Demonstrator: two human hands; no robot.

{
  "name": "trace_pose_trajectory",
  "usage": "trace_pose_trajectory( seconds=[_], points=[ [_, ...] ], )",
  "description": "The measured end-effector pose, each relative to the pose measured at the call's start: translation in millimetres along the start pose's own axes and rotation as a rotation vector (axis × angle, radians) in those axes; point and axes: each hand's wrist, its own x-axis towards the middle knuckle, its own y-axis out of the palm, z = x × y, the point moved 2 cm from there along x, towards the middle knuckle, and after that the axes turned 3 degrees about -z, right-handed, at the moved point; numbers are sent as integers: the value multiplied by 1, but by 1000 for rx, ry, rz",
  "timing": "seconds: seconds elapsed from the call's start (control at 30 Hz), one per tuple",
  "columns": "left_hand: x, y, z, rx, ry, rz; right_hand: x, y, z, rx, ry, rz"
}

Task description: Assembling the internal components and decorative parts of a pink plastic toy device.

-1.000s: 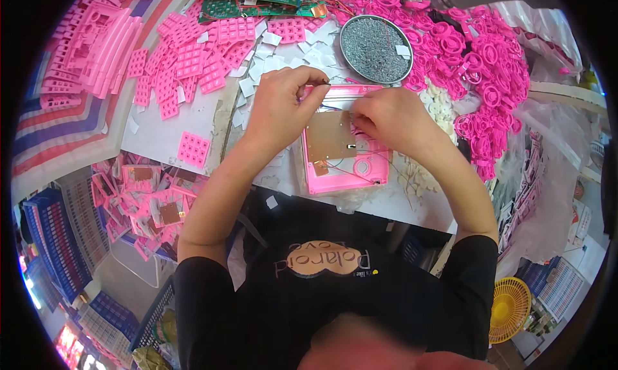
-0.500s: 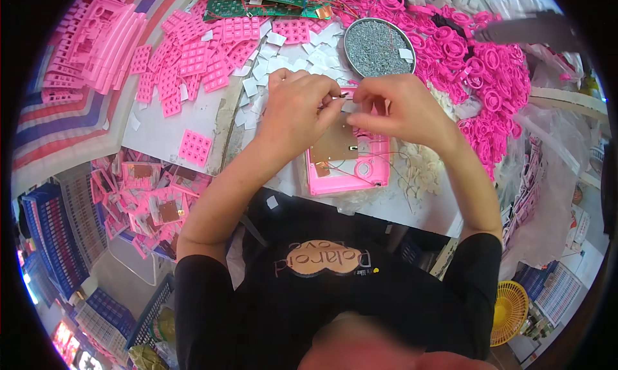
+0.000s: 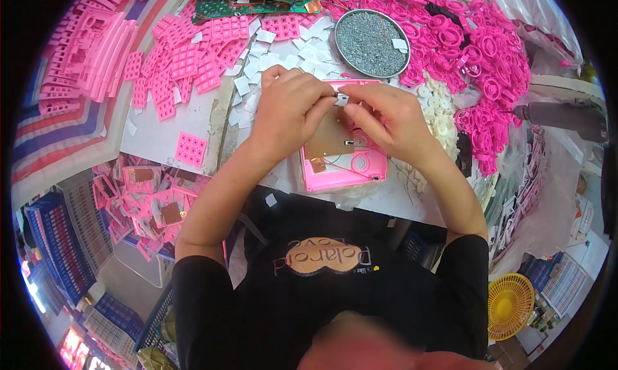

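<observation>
A small white-and-dark piece [image 3: 342, 100] is pinched between the fingertips of my left hand [image 3: 290, 109] and my right hand [image 3: 394, 118]. Its exact kind is too small to tell. Both hands are closed over the far end of an open pink plastic casing [image 3: 335, 182], which lies on the table in front of me. Inside the casing sits a brown circuit board [image 3: 327, 142] with thin wires, beside a pink ring moulded in the near right part. My fingers hide some of the far edge.
Behind the casing stands a round tray of small metal screws [image 3: 372, 43]. Pink keypads [image 3: 209, 71] and white paper squares [image 3: 257, 64] lie left, pink rings [image 3: 473, 58] and white parts [image 3: 435, 111] right. A dark power screwdriver [image 3: 560, 120] hangs at the right. Green circuit boards [image 3: 251, 3] lie at the back.
My right hand has moved in against the left, and its fingers now close on the small piece. The power screwdriver sits lower in view. The casing appears slightly further left and up.
</observation>
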Motion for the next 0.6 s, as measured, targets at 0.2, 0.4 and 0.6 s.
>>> trace_pose_trajectory(
  seconds=[0.2, 0.4, 0.6],
  points=[
    [-3, -4, -5, 55, 145, -17, -1, -3, 0, 45, 29, 86],
    [-7, -8, 8, 73, -114, -90, -26, -27, 6, 129, 130, 217],
    [-8, -13, -9, -150, -214, 12, -40, -94, -86, -474, 212, -259]
  ],
)
